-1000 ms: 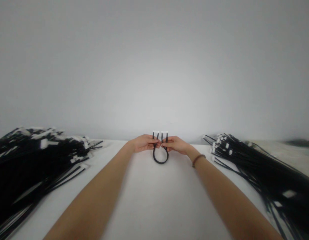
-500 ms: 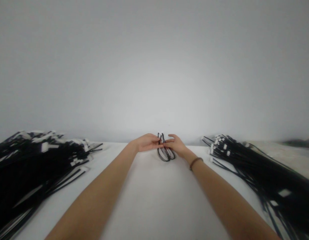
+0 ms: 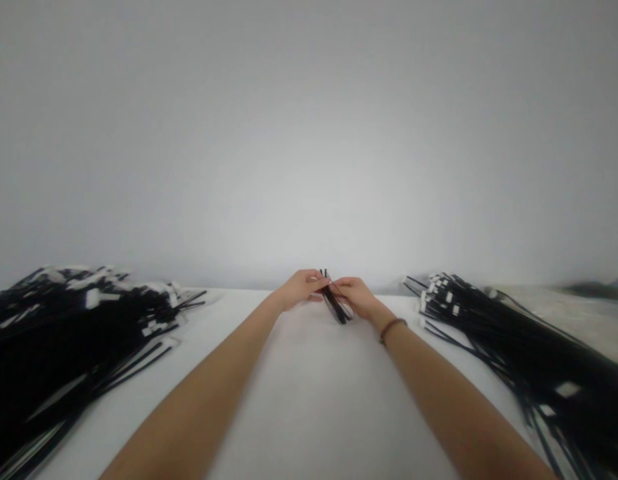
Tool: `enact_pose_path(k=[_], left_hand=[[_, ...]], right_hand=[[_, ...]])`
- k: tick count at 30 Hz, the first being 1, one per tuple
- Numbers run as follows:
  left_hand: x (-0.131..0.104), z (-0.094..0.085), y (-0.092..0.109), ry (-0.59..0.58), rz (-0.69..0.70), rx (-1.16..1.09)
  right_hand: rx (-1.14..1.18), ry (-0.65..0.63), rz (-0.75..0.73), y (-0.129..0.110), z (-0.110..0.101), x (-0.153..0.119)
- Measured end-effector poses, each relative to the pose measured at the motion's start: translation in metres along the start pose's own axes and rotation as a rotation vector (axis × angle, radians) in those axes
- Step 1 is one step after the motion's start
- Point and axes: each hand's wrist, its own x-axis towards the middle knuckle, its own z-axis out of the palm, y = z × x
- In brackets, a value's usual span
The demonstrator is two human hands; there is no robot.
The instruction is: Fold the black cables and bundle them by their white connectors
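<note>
A small coiled black cable (image 3: 335, 305) is held at the far middle of the white table, its loops pressed into a narrow bundle that slants down to the right. My left hand (image 3: 303, 289) pinches the upper part of the bundle from the left. From the right, my right hand (image 3: 353, 295) has its fingers closed at the bundle, where a thin dark strand runs between the hands. Two short cable ends stick up above the fingers. A brown band circles my right wrist.
On the left of the white table (image 3: 329, 400) lies a large pile of black cables (image 3: 53, 347) with white connectors. Another black cable pile (image 3: 509, 333) lies on the right, beside clear plastic (image 3: 563, 307). A pale wall (image 3: 309, 133) rises behind.
The cable's open loops have been squeezed into a narrow bundle. My right hand's raised fingers have closed in, and my left hand's fingers now wrap the bundle's upper part.
</note>
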Motion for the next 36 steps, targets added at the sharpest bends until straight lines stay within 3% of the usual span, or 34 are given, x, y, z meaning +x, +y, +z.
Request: enact_pose_path(k=[6, 10, 13, 17, 24, 30, 36], left_hand=[[0.006, 0.014, 0.004, 0.257, 0.018, 0.110], [0.009, 0.016, 0.005, 0.332, -0.042, 0.175], [0.009, 0.015, 0.006, 0.354, -0.065, 0.190], [0.007, 0.005, 0.010, 0.248, -0.152, 0.050], [-0.008, -0.022, 0.006, 0.116, -0.223, -0.082], [-0.012, -0.027, 0.005, -0.065, -0.190, 0.005], [-0.007, -0.022, 0.009, -0.108, -0.067, 0.137]], right_hand=[[0.085, -0.094, 0.050, -0.005, 0.001, 0.002], [0.094, -0.030, 0.121, -0.009, 0.002, 0.003], [-0.038, -0.059, 0.043, -0.011, 0.004, -0.001], [-0.192, -0.109, -0.001, -0.011, 0.003, -0.003], [-0.126, -0.084, 0.013, -0.004, -0.009, 0.003], [-0.159, -0.109, 0.056, -0.009, -0.007, 0.001], [-0.168, -0.209, 0.100, -0.015, -0.005, -0.002]])
